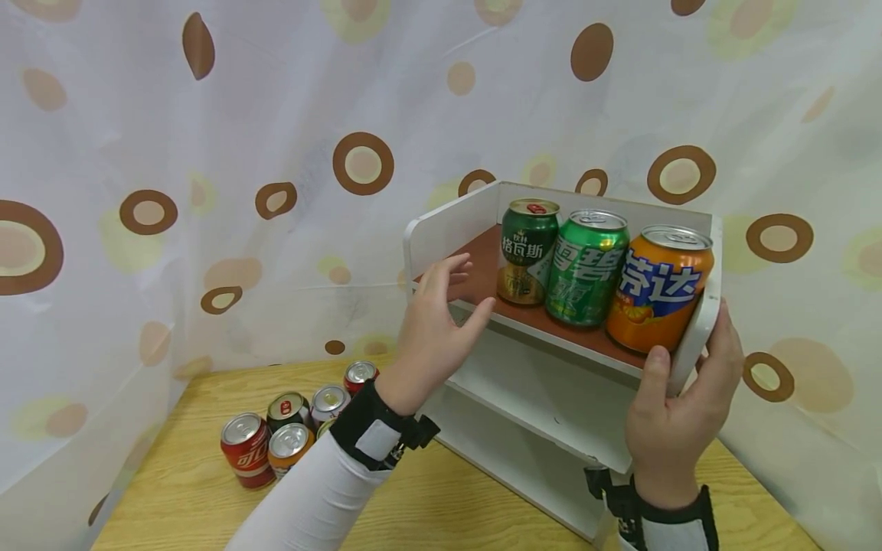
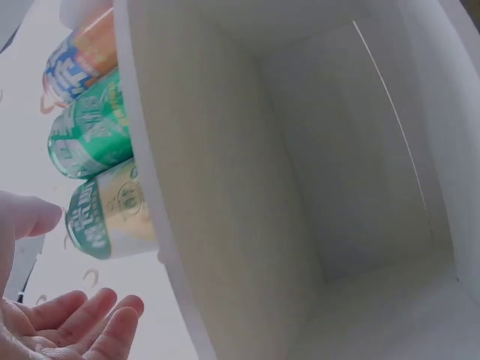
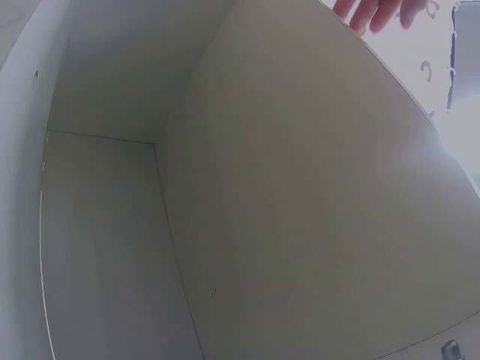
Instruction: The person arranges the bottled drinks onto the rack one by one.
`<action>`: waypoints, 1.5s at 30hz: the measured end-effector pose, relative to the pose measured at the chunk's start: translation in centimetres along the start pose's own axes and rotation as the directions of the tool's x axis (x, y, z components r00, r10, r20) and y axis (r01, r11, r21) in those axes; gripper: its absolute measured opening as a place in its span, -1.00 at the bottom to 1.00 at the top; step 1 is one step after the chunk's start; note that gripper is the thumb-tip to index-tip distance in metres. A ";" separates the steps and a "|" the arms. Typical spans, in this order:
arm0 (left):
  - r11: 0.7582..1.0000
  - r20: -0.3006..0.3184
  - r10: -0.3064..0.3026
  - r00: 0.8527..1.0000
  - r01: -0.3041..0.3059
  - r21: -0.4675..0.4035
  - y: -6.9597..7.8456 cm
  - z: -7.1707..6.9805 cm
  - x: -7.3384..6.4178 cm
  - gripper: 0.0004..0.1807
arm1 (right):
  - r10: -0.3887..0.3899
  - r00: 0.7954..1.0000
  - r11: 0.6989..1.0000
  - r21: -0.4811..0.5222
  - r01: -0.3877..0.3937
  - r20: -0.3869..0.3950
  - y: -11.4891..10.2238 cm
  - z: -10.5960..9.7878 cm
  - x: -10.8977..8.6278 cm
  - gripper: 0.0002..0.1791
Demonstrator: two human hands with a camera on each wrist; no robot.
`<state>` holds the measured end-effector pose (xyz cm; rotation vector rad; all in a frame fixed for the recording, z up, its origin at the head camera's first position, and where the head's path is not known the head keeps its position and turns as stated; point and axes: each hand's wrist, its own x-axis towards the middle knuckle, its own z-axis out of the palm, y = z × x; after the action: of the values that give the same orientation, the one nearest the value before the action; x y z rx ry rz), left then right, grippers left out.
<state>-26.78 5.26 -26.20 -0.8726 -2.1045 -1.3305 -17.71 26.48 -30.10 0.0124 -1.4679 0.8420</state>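
A white shelf unit (image 1: 537, 383) has a reddish-brown top board. On that board three cans stand in a slanting row: a dark green and gold can (image 1: 527, 252), a green can (image 1: 587, 268) and an orange can (image 1: 660, 289), the last against the right side panel. My right hand (image 1: 678, 428) holds this panel's front edge, thumb on the near side and fingers round the outside. My left hand (image 1: 437, 321) is held up before the left part of the top board, fingers spread and nothing in them. In the left wrist view its thumb points toward the green and gold can (image 2: 112, 210).
Several more cans stand grouped on the wooden table (image 1: 165, 505) at the left, among them a red can (image 1: 246, 450) and a dark can (image 1: 288, 409). Two lower compartments of the shelf face me. A patterned curtain (image 1: 276, 115) hangs behind everything.
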 end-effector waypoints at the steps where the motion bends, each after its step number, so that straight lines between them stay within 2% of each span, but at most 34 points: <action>1: 1.000 -0.004 -0.001 1.000 0.001 -0.002 -0.1 -0.2 -0.2 -0.38 | 0.000 1.000 1.000 -0.001 0.000 0.002 0.0 0.0 0.0 -0.37; 9: 1.000 -0.011 0.023 1.000 -0.023 0.011 -0.6 -2.0 -1.5 -0.50 | 0.001 1.000 1.000 -0.003 -0.001 0.003 0.1 0.0 0.0 -0.38; 15: 0.999 -0.049 0.032 0.998 -0.029 0.045 -1.8 -3.8 -3.2 -0.57 | 0.006 1.000 1.000 -0.006 -0.006 0.005 0.1 0.0 -0.1 -0.38; 18: 0.997 -0.071 0.011 0.997 -0.006 0.078 -2.6 -4.7 -4.1 -0.59 | 0.004 1.000 1.000 0.000 -0.004 0.000 0.0 0.1 -0.1 -0.38; 26: 0.987 -0.111 -0.095 0.989 0.108 0.117 -4.7 -6.8 -6.6 -0.58 | -0.004 1.000 1.000 0.007 0.004 0.003 -0.3 0.1 0.0 -0.39; 32: 0.967 -0.149 -0.192 0.970 0.213 0.142 -6.6 -8.3 -8.8 -0.60 | -0.002 1.000 1.000 -0.005 0.002 0.013 -0.2 0.0 0.0 -0.39; 39: 0.923 -0.186 -0.328 0.926 0.356 0.144 -8.6 -9.5 -11.7 -0.65 | 0.000 1.000 1.000 -0.010 0.000 0.009 -0.2 0.1 0.0 -0.40; 42: 0.896 -0.173 -0.378 0.910 0.406 0.181 -9.2 -9.7 -12.9 -0.64 | 0.006 1.000 1.000 -0.011 -0.006 0.009 0.1 0.1 0.0 -0.39; 45: 0.864 -0.122 -0.428 0.895 0.445 0.234 -9.7 -9.6 -13.9 -0.60 | 0.008 1.000 1.000 -0.015 -0.008 0.005 0.5 0.1 -0.1 -0.38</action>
<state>-23.91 -10.08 -37.90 -0.2411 -2.4438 -1.2287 -18.05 26.77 -30.39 -0.0020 -1.4799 0.8380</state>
